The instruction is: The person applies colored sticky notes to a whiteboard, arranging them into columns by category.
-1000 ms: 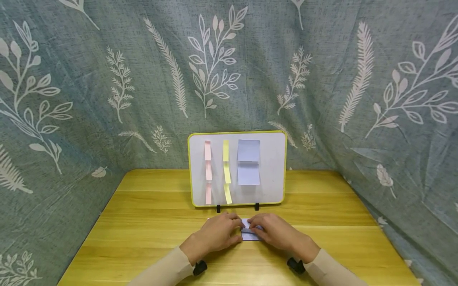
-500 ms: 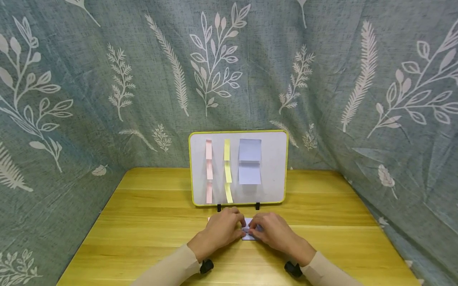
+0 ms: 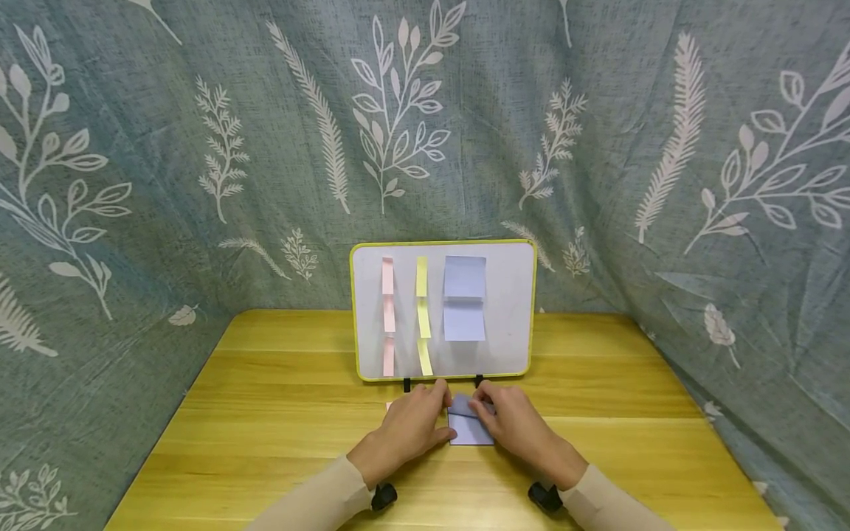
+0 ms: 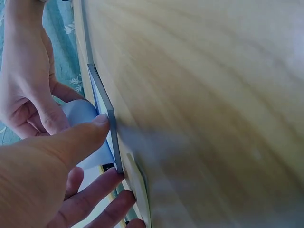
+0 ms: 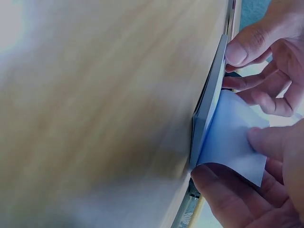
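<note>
A pad of blue sticky notes [image 3: 471, 433] lies flat on the wooden table in front of the whiteboard. Its top sheet [image 5: 235, 135] is lifted and curls back toward the board. My right hand [image 3: 523, 428] pinches this raised sheet between thumb and fingers, as the right wrist view shows. At the pad's left side, my left hand [image 3: 415, 420] steadies it: the thumb is at the near corner and a fingertip at the far one. The left wrist view shows the thumb against the pad's grey side [image 4: 103, 90].
A yellow-framed whiteboard [image 3: 508, 317] stands on black feet behind the hands. It carries columns of pink strips [image 3: 388, 313], yellow strips [image 3: 423, 317] and two blue notes [image 3: 464, 277]. A pale yellowish pad [image 4: 138, 185] lies beyond the blue one; a patterned curtain [image 3: 265, 184] surrounds the table.
The blue top sheet has been peeled farther up and away from me by my right hand, baring more of the pad. My left hand's fingers have shifted slightly farther forward along the pad.
</note>
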The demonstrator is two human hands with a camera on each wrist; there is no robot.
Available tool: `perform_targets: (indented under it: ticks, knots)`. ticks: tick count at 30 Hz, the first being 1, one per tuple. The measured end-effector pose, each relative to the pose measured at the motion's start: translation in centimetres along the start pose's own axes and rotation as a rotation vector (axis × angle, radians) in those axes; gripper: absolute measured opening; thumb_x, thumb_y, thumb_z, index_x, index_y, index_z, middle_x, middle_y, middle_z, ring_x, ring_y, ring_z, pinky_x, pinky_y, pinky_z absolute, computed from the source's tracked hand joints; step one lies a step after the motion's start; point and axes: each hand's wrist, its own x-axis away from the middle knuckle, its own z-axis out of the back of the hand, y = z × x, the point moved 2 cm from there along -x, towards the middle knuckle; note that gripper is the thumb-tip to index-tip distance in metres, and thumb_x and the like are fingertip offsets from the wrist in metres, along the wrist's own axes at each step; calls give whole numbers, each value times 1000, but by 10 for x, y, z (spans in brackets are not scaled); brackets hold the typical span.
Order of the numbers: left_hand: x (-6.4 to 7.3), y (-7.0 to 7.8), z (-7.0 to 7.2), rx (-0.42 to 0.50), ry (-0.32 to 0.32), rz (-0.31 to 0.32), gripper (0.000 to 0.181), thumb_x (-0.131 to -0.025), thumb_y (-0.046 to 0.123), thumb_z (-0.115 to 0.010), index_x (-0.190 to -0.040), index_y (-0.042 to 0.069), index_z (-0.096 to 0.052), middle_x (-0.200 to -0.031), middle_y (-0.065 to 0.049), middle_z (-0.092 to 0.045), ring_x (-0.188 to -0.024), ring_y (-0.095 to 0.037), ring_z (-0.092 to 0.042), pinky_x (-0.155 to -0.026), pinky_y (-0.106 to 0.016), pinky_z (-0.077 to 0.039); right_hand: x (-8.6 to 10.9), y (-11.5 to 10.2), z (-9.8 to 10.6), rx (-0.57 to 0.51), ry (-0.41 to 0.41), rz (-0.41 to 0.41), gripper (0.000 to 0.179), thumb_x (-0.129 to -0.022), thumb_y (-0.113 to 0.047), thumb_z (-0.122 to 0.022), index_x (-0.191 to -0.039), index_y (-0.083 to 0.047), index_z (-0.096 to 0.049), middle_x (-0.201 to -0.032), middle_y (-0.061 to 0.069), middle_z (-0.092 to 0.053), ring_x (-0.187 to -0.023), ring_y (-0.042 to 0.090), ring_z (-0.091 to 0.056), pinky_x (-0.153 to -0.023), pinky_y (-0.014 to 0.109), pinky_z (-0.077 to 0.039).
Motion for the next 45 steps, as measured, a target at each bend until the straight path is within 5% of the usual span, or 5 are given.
perform_targets:
  ticks: [13, 36, 45]
  knots:
    - [0, 4, -3, -88, 21, -80, 10, -97, 32, -99, -100, 28, -90, -123, 6, -86, -105, -17, -75, -81, -29, -65, -7, 1, 2, -2, 24, -73, 6, -107, -3, -82, -104, -8, -79, -86, 0, -80, -71, 0, -62, -66, 20, -54]
    - [2, 11, 0, -107, -9, -38, 6, -96, 31, -99, -96, 32, -93, -128, 5, -82, -105, -17, -72, -78, -27, -61, -15, 31, 23, 12, 92, -218, 9, -107, 2, -78, -101, -4, -75, -83, 6, -76, -71, 10, -64, -65, 24, -55]
    - [2, 12, 1, -105, -26, -31, 4, -99, 30, -97, -98, 31, -93, -130, 3, -82, -108, -18, -72, -76, -27, -60, -12, 30, 75, 100, 348, -196, 8, -109, -5, -78, -104, 1, -79, -85, 15, -82, -60, 20, -69, -57, 31, -54]
